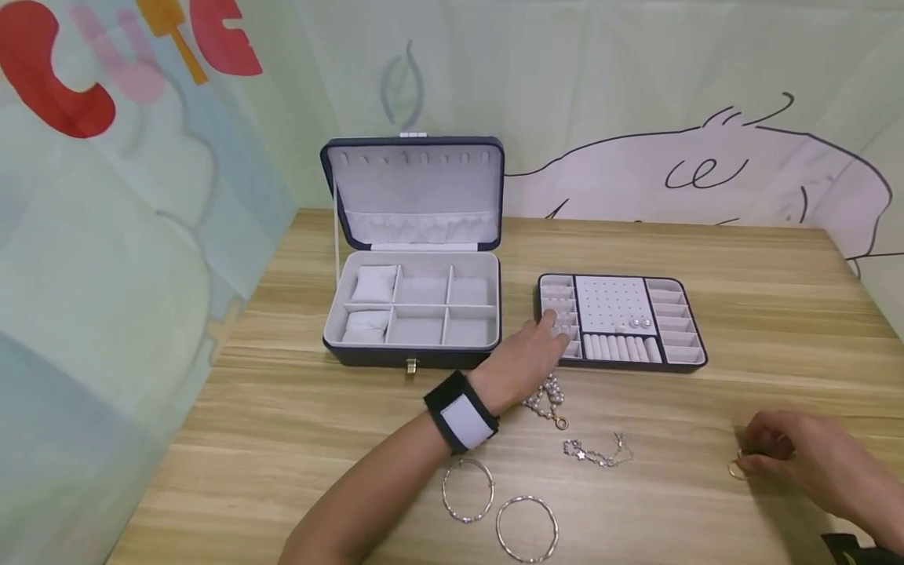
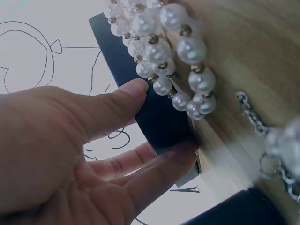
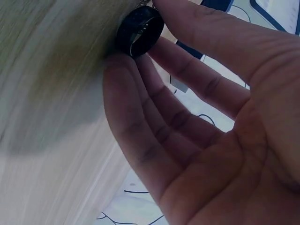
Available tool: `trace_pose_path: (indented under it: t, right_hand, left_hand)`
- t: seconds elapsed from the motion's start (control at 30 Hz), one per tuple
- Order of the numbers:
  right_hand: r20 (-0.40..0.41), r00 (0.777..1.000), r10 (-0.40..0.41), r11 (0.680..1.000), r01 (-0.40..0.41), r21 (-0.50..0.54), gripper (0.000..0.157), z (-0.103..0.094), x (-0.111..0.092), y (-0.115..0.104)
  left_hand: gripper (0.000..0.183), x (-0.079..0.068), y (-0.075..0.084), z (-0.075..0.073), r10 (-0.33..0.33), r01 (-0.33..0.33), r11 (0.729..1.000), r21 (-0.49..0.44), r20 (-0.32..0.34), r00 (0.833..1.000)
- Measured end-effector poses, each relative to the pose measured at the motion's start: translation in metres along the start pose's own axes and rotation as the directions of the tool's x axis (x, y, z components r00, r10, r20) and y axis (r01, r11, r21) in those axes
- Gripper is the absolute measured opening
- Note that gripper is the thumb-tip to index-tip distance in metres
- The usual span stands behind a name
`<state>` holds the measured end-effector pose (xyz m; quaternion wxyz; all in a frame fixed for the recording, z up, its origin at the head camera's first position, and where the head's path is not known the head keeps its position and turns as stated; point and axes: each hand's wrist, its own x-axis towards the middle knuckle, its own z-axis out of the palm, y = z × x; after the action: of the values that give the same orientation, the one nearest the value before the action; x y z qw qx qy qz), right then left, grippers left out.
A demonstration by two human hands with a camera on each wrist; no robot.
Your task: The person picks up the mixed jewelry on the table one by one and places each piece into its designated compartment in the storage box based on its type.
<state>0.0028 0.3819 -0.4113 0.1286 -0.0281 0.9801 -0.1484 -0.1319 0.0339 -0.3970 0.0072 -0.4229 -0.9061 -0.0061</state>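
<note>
Right hand pinches the black ring down by the table, right of the tray; left hand, thumb and fingers apart, touches the tray's edge; a pick-up, it seems; next probably calls for a steady lift.

This looks like a small booth or screened-off corner built around a wood-grained table. A printed hanging on the left carries big coloured letters spelling CUTE; a pale hanging across the far side shows a line-drawn cartoon figure. The two meet near the table's far left corner. The open jewellery box would suit a home or shop, so which cannot be told.
</note>
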Motion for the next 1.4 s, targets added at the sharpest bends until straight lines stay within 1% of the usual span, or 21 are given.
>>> trace_pose_path:
  t: [0.13, 0.23, 0.33, 0.4, 0.47, 0.57, 0.6, 0.67, 0.7, 0.77, 0.83, 0.93, 1.0, 1.07, 1.17, 1.4]
  right_hand:
    - [0.005, 1.0, -0.004, 1.0, 0.004, -0.014, 0.019, -0.001, 0.001, -0.001]
    - [-0.007, 1.0, -0.028, 0.999, 0.027, -0.029, 0.017, -0.003, 0.003, -0.001]
    - [-0.052, 0.996, -0.075, 0.996, 0.073, -0.042, 0.014, -0.007, 0.005, -0.003]
    - [-0.125, 0.984, -0.128, 0.991, 0.121, -0.057, 0.013, -0.009, 0.009, -0.008]
    - [-0.197, 0.966, -0.168, 0.985, 0.157, -0.07, 0.014, -0.01, 0.013, -0.015]
    - [-0.31, 0.921, -0.236, 0.972, 0.222, -0.08, 0.018, -0.013, 0.021, -0.026]
    - [-0.326, 0.913, -0.247, 0.969, 0.235, -0.076, 0.019, -0.014, 0.025, -0.03]
    - [-0.368, 0.885, -0.284, 0.958, 0.278, -0.07, 0.022, -0.018, 0.033, -0.037]
    - [-0.388, 0.872, -0.298, 0.953, 0.295, -0.067, 0.023, -0.02, 0.037, -0.04]
    - [-0.412, 0.855, -0.316, 0.945, 0.321, -0.058, 0.025, -0.023, 0.045, -0.046]
    - [-0.438, 0.833, -0.339, 0.935, 0.35, -0.057, 0.026, -0.027, 0.053, -0.052]
    - [-0.466, 0.807, -0.362, 0.924, 0.376, -0.066, 0.027, -0.03, 0.063, -0.061]
    - [-0.473, 0.795, -0.379, 0.916, 0.395, -0.07, 0.027, -0.03, 0.069, -0.067]
    - [-0.472, 0.79, -0.392, 0.91, 0.409, -0.071, 0.026, -0.031, 0.075, -0.072]
    - [-0.452, 0.794, -0.407, 0.901, 0.429, -0.058, 0.026, -0.03, 0.083, -0.079]
    - [-0.379, 0.845, -0.378, 0.916, 0.401, -0.019, 0.024, -0.026, 0.097, -0.083]
  left_hand:
    - [0.025, 0.0, 0.0, 0.0, 0.002, -0.002, 1.0, 0.006, 0.002, 1.0]
    - [0.025, 0.0, 0.0, 0.0, 0.004, -0.004, 1.0, 0.007, 0.007, 1.0]
    - [0.025, 0.0, 0.0, 0.0, 0.004, -0.003, 1.0, 0.027, -0.002, 1.0]
    - [0.024, 0.0, 0.0, 0.0, 0.005, -0.004, 0.999, 0.047, -0.011, 1.0]
    - [0.024, -0.001, 0.0, 0.0, 0.007, -0.006, 0.998, 0.056, -0.013, 1.0]
    - [0.024, -0.001, -0.001, 0.0, 0.009, -0.008, 0.998, 0.057, -0.014, 1.0]
    - [0.024, -0.001, -0.001, 0.0, 0.009, -0.009, 0.998, 0.056, -0.013, 1.0]
    - [0.024, -0.002, -0.002, 0.0, 0.008, -0.007, 0.998, 0.055, -0.011, 1.0]
    - [0.024, -0.002, -0.002, 0.0, 0.008, -0.008, 0.998, 0.058, -0.01, 1.0]
    - [0.025, -0.002, -0.002, 0.0, 0.008, -0.008, 0.998, 0.062, -0.005, 1.0]
    - [0.025, -0.002, -0.002, -0.001, 0.006, -0.006, 0.998, 0.059, 0.0, 1.0]
    - [0.026, -0.001, -0.002, -0.002, 0.0, 0.0, 0.999, 0.041, 0.007, 1.0]
    - [0.026, -0.001, -0.001, -0.002, -0.003, 0.003, 1.0, 0.028, 0.008, 1.0]
    - [0.026, -0.001, -0.001, -0.001, -0.007, 0.006, 1.0, 0.017, 0.012, 1.0]
    - [0.026, -0.001, -0.001, -0.001, -0.007, 0.007, 1.0, 0.019, 0.016, 1.0]
    - [0.026, -0.001, 0.0, -0.002, -0.004, 0.003, 1.0, 0.026, 0.028, 1.0]
